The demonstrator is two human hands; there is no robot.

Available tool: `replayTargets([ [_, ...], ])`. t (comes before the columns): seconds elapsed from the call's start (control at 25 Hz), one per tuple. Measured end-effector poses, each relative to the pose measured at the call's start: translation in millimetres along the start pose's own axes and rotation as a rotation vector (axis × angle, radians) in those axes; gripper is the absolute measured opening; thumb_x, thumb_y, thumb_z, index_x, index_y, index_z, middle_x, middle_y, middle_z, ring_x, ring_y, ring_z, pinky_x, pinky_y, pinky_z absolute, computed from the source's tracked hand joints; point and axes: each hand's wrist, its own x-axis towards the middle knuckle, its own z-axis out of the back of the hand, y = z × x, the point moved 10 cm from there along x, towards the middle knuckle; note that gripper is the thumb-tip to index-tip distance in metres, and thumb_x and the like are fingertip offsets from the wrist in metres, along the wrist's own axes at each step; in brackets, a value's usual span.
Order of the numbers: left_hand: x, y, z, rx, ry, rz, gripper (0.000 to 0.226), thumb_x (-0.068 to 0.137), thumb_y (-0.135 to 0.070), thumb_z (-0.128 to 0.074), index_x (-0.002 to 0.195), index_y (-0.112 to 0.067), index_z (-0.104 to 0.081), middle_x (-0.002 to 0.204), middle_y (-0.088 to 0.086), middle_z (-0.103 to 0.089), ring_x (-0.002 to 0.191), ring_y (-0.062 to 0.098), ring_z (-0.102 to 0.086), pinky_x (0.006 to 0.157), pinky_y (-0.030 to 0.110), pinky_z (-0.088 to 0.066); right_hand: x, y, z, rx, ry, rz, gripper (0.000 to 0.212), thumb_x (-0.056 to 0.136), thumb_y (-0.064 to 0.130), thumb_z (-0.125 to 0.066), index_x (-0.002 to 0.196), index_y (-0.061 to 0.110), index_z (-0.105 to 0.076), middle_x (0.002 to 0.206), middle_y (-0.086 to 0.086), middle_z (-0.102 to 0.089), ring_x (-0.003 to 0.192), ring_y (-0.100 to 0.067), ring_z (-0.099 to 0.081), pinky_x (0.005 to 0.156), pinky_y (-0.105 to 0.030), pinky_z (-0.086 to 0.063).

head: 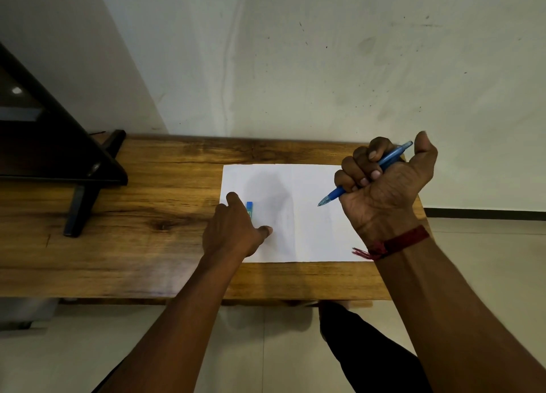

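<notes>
A white sheet of paper (307, 215) lies flat on the wooden table (147, 215). My left hand (233, 230) rests on the sheet's left edge, index finger stretched forward and thumb spread to the right. A small blue block (250, 208) lies on the paper between that finger and thumb, its near end hidden under the hand. My right hand (384, 185) is raised above the sheet's right side and grips a blue pen (334, 196) in a fist, tip pointing down and left, just off the paper. A red thread band (399, 240) circles the right wrist.
A black stand (88, 168) with angled legs occupies the table's back left. The table's far edge meets a pale wall (295, 67). Tiled floor (266, 348) and a dark-clothed knee (354, 333) show below the near edge.
</notes>
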Motion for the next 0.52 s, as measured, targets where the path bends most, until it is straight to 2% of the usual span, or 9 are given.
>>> replayTargets([
  [0.16,0.0,0.0,0.7,-0.003,-0.004,-0.006,0.084,0.071,-0.051,-0.075,0.131,-0.010,-0.033,0.129,0.014,-0.052,0.117,0.030,-0.053,0.082,0.037,-0.049,0.1,4.2,5.0,-0.004,-0.059,0.014,0.051,0.089,0.046,-0.030,0.053,0.012,-0.041,0.037,0.004,-0.026,0.037,-0.011,-0.017,0.042,-0.018,-0.019],
  [0.28,0.4,-0.5,0.6,-0.006,-0.007,-0.007,0.084,0.071,-0.051,-0.075,0.132,-0.011,-0.033,0.130,0.013,-0.052,0.117,0.030,-0.053,0.084,0.038,-0.050,-1.5,3.5,2.8,0.023,-0.041,0.010,0.054,0.091,0.050,-0.025,0.055,0.011,-0.040,0.038,0.004,-0.026,0.037,-0.010,-0.018,0.042,-0.018,-0.018],
  [0.4,1.5,-0.5,-0.1,-0.005,-0.014,-0.010,0.085,0.070,-0.051,-0.076,0.132,-0.011,-0.033,0.130,0.013,-0.052,0.116,0.030,-0.054,0.084,0.039,-0.050,-2.6,3.5,-1.9,0.001,-0.007,0.006,0.059,0.089,0.057,-0.028,0.054,0.011,-0.041,0.037,0.004,-0.026,0.037,-0.010,-0.017,0.042,-0.018,-0.018],
  [0.52,2.9,-1.7,-1.2,-0.010,-0.030,-0.015,0.084,0.070,-0.052,-0.076,0.130,-0.012,-0.034,0.127,0.012,-0.054,0.114,0.029,-0.055,0.080,0.037,-0.050,-2.9,7.4,1.2,-0.018,-0.030,0.014,0.052,0.088,0.050,-0.032,0.053,0.012,-0.040,0.037,0.004,-0.025,0.037,-0.010,-0.016,0.042,-0.018,-0.018],
])
